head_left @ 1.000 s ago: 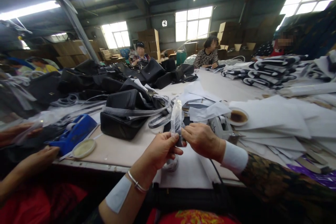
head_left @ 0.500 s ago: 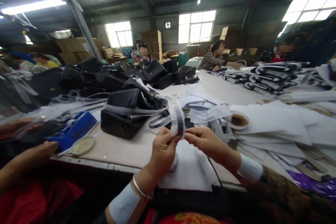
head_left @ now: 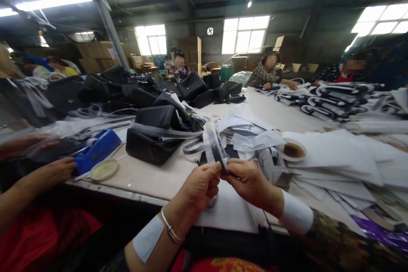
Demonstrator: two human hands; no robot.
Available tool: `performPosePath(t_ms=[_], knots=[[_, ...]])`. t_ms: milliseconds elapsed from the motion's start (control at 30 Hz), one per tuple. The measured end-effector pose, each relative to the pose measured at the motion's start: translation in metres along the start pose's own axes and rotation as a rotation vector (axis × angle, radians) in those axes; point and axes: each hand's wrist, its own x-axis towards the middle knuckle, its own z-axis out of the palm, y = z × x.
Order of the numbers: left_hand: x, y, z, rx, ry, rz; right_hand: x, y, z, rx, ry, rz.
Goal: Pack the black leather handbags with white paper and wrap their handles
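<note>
My left hand and my right hand meet above the table's near edge, both pinching a dark bag strap wrapped in clear plastic. The strap loops upward from my fingers and runs back toward a black bag lying on the table just behind. A white sheet of paper lies under my hands. My left wrist carries a silver bangle.
A co-worker's hands at left are near a blue tape dispenser and a round lid. A small dish with brown liquid sits right of my hands. Black bags, white paper stacks and striped bundles cover the table. Other people sit at the far end.
My hands have come closer together and lower on the wrapped strap, and its loop has folded down. The view has shifted slightly left and down.
</note>
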Motion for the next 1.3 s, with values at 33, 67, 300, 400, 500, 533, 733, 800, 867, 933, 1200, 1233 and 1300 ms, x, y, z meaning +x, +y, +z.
performPosePath(t_ms=[33, 67, 300, 400, 500, 533, 733, 800, 867, 933, 1200, 1233, 1300], knots=[[0.002, -0.002, 0.001, -0.036, 0.037, 0.010, -0.001, 0.001, 0.001, -0.111, 0.002, -0.067], [0.003, -0.004, 0.002, -0.054, 0.069, 0.024, -0.001, 0.001, 0.002, -0.199, 0.004, -0.112], [-0.005, -0.013, 0.002, 0.572, 0.173, 0.496, 0.005, 0.006, -0.016, 0.575, -0.169, 0.367], [-0.012, -0.016, 0.002, 0.824, 0.124, 0.690, 0.009, 0.005, -0.017, 0.996, -0.147, 0.679], [-0.015, -0.015, 0.002, 0.815, 0.084, 0.688, 0.011, 0.001, -0.012, 1.023, -0.093, 0.762], [-0.015, -0.013, 0.001, 0.776, 0.060, 0.637, 0.011, -0.001, -0.011, 0.964, -0.076, 0.735], [-0.006, 0.004, -0.003, 0.093, -0.085, 0.014, 0.003, -0.002, -0.007, 0.071, -0.062, 0.050], [-0.001, 0.003, -0.001, -0.037, -0.027, -0.031, -0.001, 0.002, -0.004, -0.239, -0.063, -0.160], [0.003, -0.001, 0.003, -0.107, 0.022, -0.022, -0.004, 0.007, -0.002, -0.418, -0.059, -0.253], [0.004, -0.005, 0.005, -0.083, 0.052, 0.012, -0.004, 0.010, -0.003, -0.352, -0.070, -0.222], [-0.007, -0.026, -0.001, 0.879, 0.137, 0.722, 0.009, 0.004, -0.010, 0.865, -0.121, 0.687], [-0.008, -0.028, -0.002, 0.901, 0.132, 0.746, 0.011, 0.002, -0.008, 0.884, -0.083, 0.727], [-0.009, -0.026, -0.004, 0.863, 0.104, 0.669, 0.011, 0.000, -0.006, 0.857, -0.025, 0.725]])
